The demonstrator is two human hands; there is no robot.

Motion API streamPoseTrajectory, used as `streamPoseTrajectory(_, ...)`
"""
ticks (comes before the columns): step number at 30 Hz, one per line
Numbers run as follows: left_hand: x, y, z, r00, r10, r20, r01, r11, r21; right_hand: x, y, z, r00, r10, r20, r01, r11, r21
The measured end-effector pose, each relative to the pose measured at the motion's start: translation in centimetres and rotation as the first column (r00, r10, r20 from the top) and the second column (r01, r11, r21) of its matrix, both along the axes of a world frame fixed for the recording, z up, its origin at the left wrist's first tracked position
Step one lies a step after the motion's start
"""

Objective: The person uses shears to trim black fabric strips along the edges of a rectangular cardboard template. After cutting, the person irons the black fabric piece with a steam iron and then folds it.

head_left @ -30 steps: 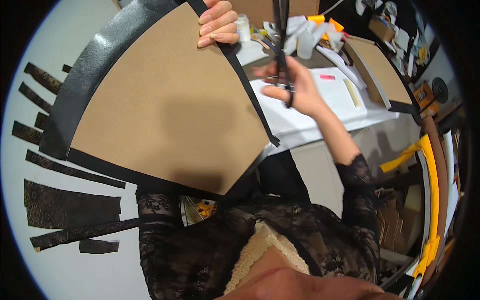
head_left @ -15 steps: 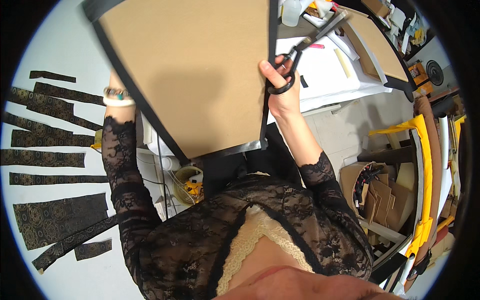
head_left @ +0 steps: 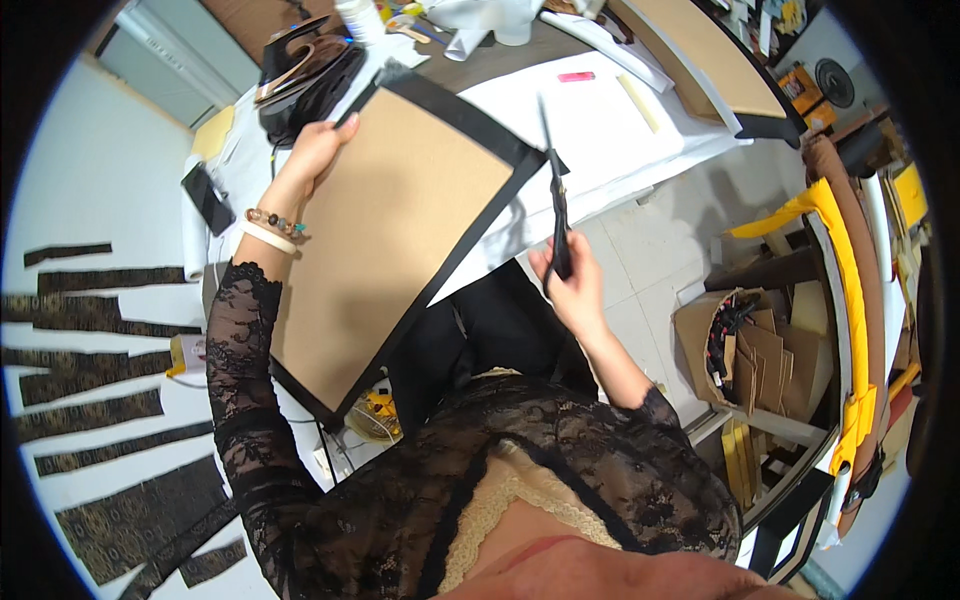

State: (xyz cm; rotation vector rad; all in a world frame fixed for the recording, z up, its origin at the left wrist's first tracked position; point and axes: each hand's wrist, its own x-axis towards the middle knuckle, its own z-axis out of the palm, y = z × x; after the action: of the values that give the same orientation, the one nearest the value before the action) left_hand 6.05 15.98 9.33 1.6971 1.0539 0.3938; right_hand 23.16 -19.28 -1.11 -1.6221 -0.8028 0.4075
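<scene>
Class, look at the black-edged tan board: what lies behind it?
Past the right edge of the board, white table covering and black-clad legs show. The left hand holds its left edge, fingers partly hidden. Whatever lies directly behind its middle is covered.

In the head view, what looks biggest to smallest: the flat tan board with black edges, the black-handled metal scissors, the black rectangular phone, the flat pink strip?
1. Tan board
2. Metal scissors
3. Black phone
4. Pink strip

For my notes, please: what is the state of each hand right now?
Left hand: closed, holding the tan board by its edge.
Right hand: closed, holding the black scissors.
</scene>
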Motion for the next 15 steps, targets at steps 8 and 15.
streamPoseTrajectory(8, 1.2, 4.1, -12.5, 0.992, 0.049, -0.119, 0.001, 0.923, 0.385, 2.5, -10.4, -0.5, 0.979, -0.131, 0.153, 0.165, 0.958, -0.236)
streamPoseTrajectory(15, 4.6, -2.5, -5.1, 0.948, -0.019, -0.318, 0.317, 0.139, 0.938, 3.6, -11.9, -1.6, 0.970, -0.212, 0.118, 0.235, 0.943, -0.236)
